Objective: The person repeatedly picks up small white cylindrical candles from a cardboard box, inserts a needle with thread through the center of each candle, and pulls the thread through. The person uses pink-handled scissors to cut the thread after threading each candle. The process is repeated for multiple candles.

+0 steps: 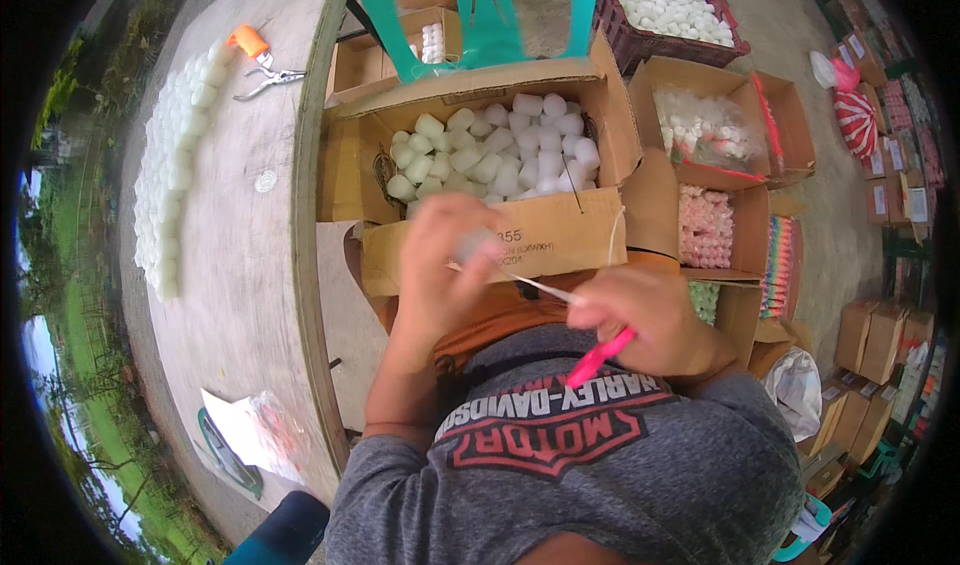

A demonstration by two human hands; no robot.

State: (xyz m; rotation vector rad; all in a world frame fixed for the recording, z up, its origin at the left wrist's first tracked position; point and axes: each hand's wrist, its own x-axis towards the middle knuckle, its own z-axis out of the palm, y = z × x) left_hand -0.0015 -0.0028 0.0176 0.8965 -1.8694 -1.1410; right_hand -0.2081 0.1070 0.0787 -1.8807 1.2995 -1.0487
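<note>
In my left hand (pixel 442 265), blurred by motion, is a small whitish cylindrical piece (pixel 474 245). A thin pale strand or rod (pixel 540 287) runs from that piece to the fingers of my right hand (pixel 637 313). A bright pink object (pixel 600 356) sticks out below my right fist, too blurred to name exactly. Both hands are above my lap, just on the near side of an open cardboard box (pixel 487 242). Many white, round-ended cylinders (pixel 495 145) lie loose in the box. A thin dark needle-like rod (pixel 574 190) leans over its near flap.
At left, a table (pixel 247 302) holds rows of white cylinders (pixel 176 167), pliers (pixel 271 81) and an orange-handled tool (pixel 249 41). A green plastic chair (pixel 487 17) stands ahead. At right are a maroon crate (pixel 622 28) and a carton of pink pieces (pixel 705 227).
</note>
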